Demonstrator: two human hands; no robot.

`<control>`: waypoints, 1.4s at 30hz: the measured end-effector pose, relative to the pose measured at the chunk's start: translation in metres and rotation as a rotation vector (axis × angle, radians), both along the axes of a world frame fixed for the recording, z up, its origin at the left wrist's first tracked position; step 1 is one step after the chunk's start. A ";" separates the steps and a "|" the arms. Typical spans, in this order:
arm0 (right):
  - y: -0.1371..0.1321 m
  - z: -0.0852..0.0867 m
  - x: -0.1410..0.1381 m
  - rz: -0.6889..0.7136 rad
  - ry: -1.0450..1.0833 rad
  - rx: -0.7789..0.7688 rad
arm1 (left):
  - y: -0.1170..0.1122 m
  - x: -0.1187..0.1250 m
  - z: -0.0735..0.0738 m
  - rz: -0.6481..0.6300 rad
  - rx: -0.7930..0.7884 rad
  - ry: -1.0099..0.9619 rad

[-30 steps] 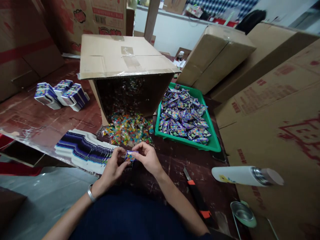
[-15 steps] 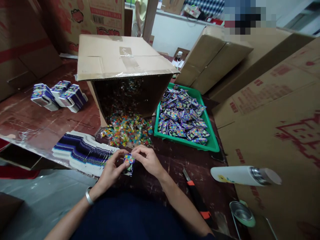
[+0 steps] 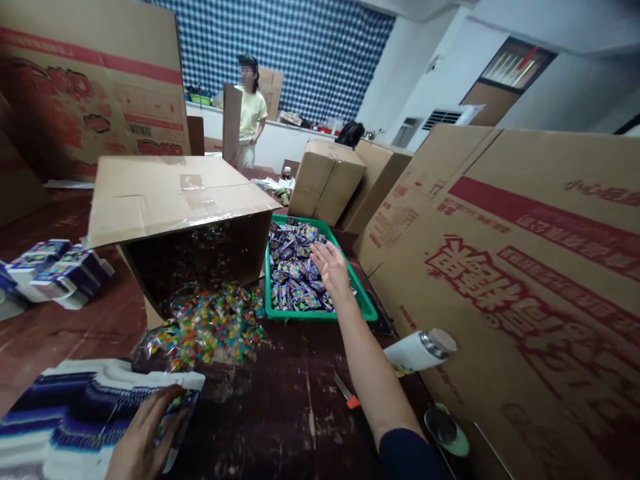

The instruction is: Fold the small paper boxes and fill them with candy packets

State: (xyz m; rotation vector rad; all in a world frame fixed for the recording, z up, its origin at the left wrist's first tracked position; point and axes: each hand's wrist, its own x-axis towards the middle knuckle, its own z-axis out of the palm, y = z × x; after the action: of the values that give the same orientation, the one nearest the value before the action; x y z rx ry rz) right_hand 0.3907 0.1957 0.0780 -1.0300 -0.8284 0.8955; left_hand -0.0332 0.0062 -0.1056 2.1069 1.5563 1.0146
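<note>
My left hand [image 3: 147, 430] is at the lower left, its fingers and thumb bent around the front end of a row of flat printed cartons [image 3: 65, 413]. The cartons overlap, white with blue and purple bands. My right hand [image 3: 333, 267] is over the green tray [image 3: 370, 312], fingers stretched out and holding nothing I can see. Small purple printed packets [image 3: 295, 270] fill the tray. Left of it, clear bags of colourful candies [image 3: 213, 323] spill from a cardboard box [image 3: 175, 200] lying on its side.
A utility knife [image 3: 353, 401] lies below my right forearm. A white bottle [image 3: 417, 350] and a small cup [image 3: 445, 430] are at the right, beside a large carton [image 3: 500, 280]. Several small boxes [image 3: 65, 270] stand at the left. A person [image 3: 253, 113] stands at the back.
My hands have parted; both were at a small printed packet. My right hand has moved forward over the tray, and my left has gone to the cartons. The view has tilted up and right.
</note>
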 end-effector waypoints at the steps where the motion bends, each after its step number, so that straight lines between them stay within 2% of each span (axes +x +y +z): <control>1: 0.002 0.001 -0.001 0.022 0.014 0.008 | -0.001 -0.006 -0.008 0.009 0.086 0.072; 3: -0.005 -0.009 -0.018 0.115 0.004 -0.017 | -0.003 -0.017 -0.021 -0.001 0.224 0.223; 6: -0.038 -0.046 -0.063 0.351 -0.132 -0.152 | -0.011 -0.026 -0.035 0.011 0.276 0.435; 9: -0.075 -0.083 -0.107 0.530 -0.327 -0.194 | -0.021 -0.021 -0.037 0.086 0.223 0.519; 11: -0.094 -0.096 -0.129 0.596 -0.425 -0.197 | -0.025 -0.011 -0.034 0.116 0.194 0.511; 15: -0.116 -0.103 -0.156 0.691 -0.496 -0.210 | -0.029 0.018 -0.018 0.188 0.168 0.498; 18: -0.125 -0.108 -0.169 0.716 -0.608 -0.159 | -0.025 0.022 0.001 0.178 0.042 0.530; 20: -0.129 -0.114 -0.176 0.679 -0.822 0.012 | -0.016 0.005 0.015 0.214 -0.036 0.526; 21: -0.132 -0.118 -0.180 0.684 -0.918 0.112 | -0.012 -0.009 0.022 0.271 -0.059 0.517; 23: -0.138 -0.126 -0.189 0.740 -1.080 0.282 | -0.003 -0.040 0.034 0.411 -0.084 0.519; 25: -0.145 -0.134 -0.198 0.817 -1.220 0.363 | 0.003 -0.068 0.040 0.527 -0.117 0.544; 27: -0.151 -0.143 -0.208 0.866 -1.350 0.374 | 0.009 -0.084 0.039 0.547 -0.162 0.583; 29: -0.153 -0.150 -0.215 0.893 -1.450 0.358 | 0.012 -0.088 0.034 0.511 -0.185 0.619; 35: -0.155 -0.158 -0.216 0.910 -1.536 0.353 | 0.011 -0.070 0.025 0.481 -0.150 0.654; 39: -0.158 -0.157 -0.207 0.899 -1.534 0.363 | 0.005 -0.053 0.021 0.400 -0.166 0.623; 42: -0.161 -0.157 -0.197 0.887 -1.544 0.360 | 0.008 -0.055 0.024 0.353 -0.178 0.616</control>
State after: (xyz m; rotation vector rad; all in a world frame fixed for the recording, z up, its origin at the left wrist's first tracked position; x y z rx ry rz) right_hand 0.1939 0.0349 -0.0793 -0.8912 -2.7732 0.4382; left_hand -0.0880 0.0143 -0.0819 2.1750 2.2686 0.2864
